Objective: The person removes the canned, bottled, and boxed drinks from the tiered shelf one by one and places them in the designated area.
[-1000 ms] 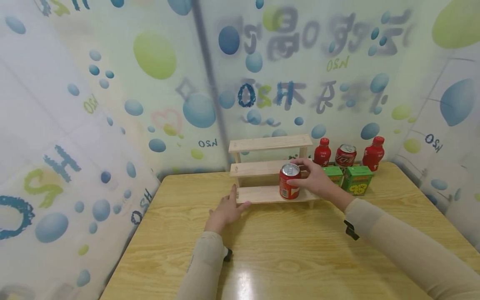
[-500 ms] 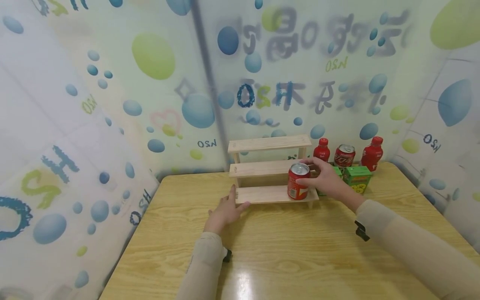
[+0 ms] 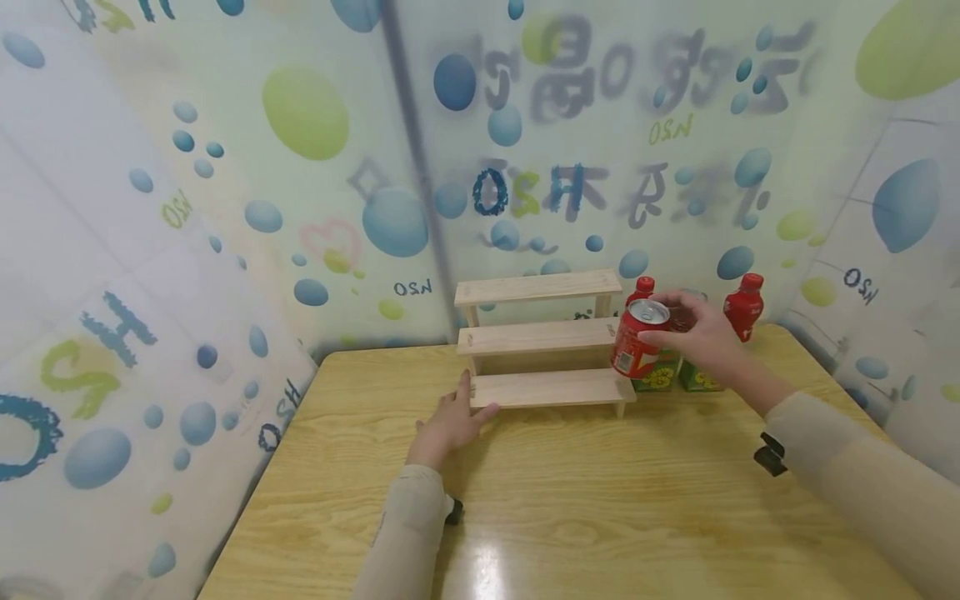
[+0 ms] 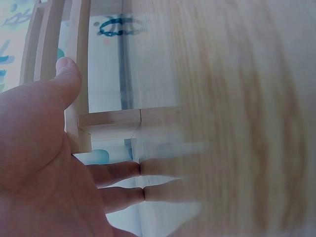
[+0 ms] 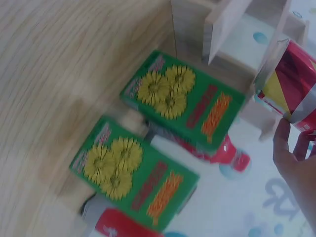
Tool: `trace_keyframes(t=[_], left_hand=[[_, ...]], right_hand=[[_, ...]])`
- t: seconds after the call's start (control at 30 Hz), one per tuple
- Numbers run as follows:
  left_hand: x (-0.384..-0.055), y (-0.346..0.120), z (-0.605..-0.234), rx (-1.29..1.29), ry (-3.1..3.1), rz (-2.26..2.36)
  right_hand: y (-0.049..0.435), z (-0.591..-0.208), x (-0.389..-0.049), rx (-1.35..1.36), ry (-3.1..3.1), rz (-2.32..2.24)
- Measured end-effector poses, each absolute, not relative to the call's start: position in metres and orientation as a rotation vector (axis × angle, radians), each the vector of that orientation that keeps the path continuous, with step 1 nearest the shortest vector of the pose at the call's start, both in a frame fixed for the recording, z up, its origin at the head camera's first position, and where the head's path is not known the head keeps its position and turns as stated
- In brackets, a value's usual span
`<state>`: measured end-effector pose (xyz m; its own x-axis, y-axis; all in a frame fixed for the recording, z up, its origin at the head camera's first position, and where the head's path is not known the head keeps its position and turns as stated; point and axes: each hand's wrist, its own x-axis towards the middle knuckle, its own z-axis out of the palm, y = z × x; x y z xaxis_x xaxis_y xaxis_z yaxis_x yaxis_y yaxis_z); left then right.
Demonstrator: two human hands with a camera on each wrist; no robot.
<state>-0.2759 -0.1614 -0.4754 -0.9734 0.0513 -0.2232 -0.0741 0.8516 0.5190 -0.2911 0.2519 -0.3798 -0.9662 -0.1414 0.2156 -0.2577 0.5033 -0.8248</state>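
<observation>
My right hand [image 3: 708,342] grips a red soda can [image 3: 636,343] around its side, thumb in front. The can hangs tilted at the right end of a three-tier wooden shelf rack [image 3: 551,388], in front of a green drink box [image 3: 656,378]. In the right wrist view the can [image 5: 295,86] is off the bottom tier, with fingers against it. My left hand [image 3: 448,427] rests at the rack's left end, fingers extended, thumb by the bottom tier's front edge. In the left wrist view two fingertips of the left hand [image 4: 44,148] touch the table beside the rack.
Another green box [image 3: 699,380] with yellow flowers stands beside the first, partly behind my hand. Behind are a red bottle [image 3: 744,308], a second red bottle [image 3: 643,287] mostly covered, and another can nearly hidden. A patterned curtain [image 3: 300,208] hangs behind the wooden table [image 3: 570,492].
My right hand has slid the can rightward along the bottom tier, then lifted it off and tilted it toward the green boxes. The left hand has stayed at the rack's left end.
</observation>
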Motion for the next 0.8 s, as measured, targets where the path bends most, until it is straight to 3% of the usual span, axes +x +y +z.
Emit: trace_keyframes(t=[0.43, 0.8], left_hand=[[-0.277, -0.163, -0.475, -0.015, 2.805, 0.794], [-0.276, -0.162, -0.476, -0.003, 2.803, 0.782]], right_hand=[[0.323, -0.35, -0.276, 0.17, -2.587, 1.338], [0.38, -0.357, -0.274, 0.014, -2.642, 1.181]])
